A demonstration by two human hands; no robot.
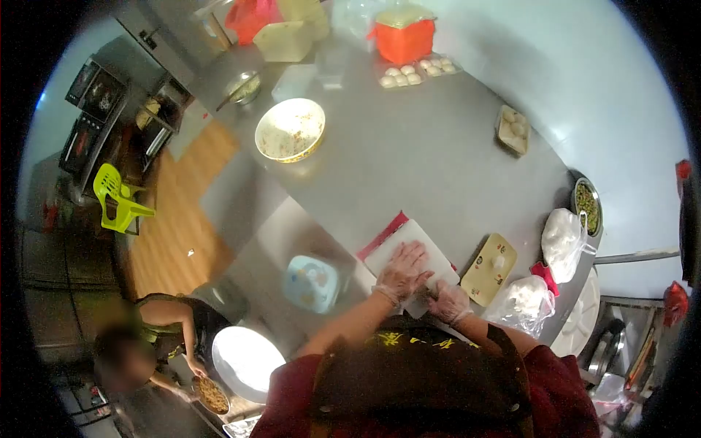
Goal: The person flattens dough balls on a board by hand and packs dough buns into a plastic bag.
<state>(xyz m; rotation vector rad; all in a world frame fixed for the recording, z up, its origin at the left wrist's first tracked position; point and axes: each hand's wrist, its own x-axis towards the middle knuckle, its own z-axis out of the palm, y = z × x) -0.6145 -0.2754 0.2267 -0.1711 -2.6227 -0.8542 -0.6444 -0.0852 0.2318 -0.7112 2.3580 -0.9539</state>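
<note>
My left hand [403, 272], in a clear plastic glove, lies with its fingers spread on a white board [423, 248]. My right hand [449, 301], also gloved, is at the board's lower right edge with its fingers bent. Between the two hands is a small dark patch too unclear to name. A pink-red cloth [383, 235] shows under the board's upper left side. Right of the board is a cream tray [488, 274] with a small white lump [499, 261] on it.
A white bowl [290, 130] stands farther back. White bags [564, 244] and a bowl of green filling [587, 208] are at the right. Trays of white buns [401, 76] lie at the back. A blue stool [311, 283] is at the left; another person [168, 321] holds a pan [211, 395].
</note>
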